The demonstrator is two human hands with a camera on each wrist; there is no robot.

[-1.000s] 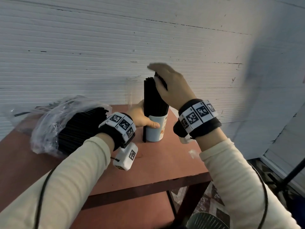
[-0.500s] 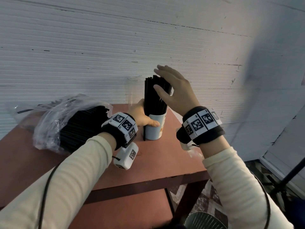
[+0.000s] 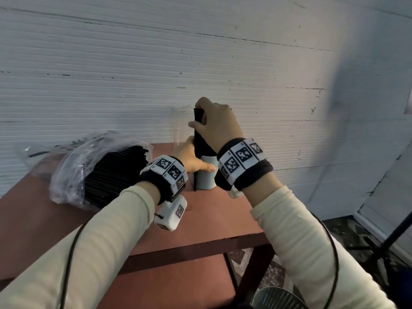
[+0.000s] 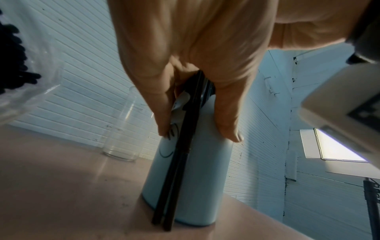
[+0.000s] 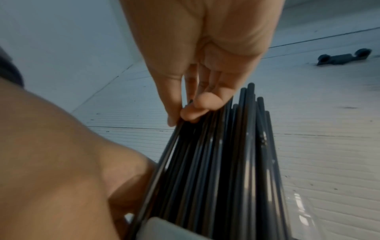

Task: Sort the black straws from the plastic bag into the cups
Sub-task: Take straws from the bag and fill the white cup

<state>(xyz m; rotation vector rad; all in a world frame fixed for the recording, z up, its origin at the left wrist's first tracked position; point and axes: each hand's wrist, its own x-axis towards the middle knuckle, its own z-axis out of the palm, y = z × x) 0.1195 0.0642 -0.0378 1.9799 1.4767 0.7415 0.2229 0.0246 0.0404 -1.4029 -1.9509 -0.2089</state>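
- The right hand (image 3: 217, 124) is at the top of a bunch of black straws (image 3: 201, 141). Its grip is closed: the thumb and fingertips (image 5: 192, 112) pinch a few straws near their top ends.
- The bunch stands upright in a pale paper cup (image 3: 205, 175), and the straws stick out high above its rim.
- The left hand (image 3: 192, 160) has its grip around that same cup. The thumb (image 4: 230, 120) is on one side and the fingers on the other.
- Two loose straws (image 4: 174, 170) stand outside the cup, leaning on its wall, with their bottom ends on the worktop (image 3: 211, 219).
- A clear glass cup (image 4: 125, 129) stands just behind the paper cup. It looks see-through all the way down.
- To the left lies a crinkly plastic bag (image 3: 73, 166) on the worktop. It is stuffed with many more black straws (image 3: 113, 172), and their ends poke out of the open side toward the hands.
- Both wrists wear black bands with square black-and-white tags (image 3: 242, 156).
- A white ribbed wall (image 3: 133, 63) stands behind the worktop.
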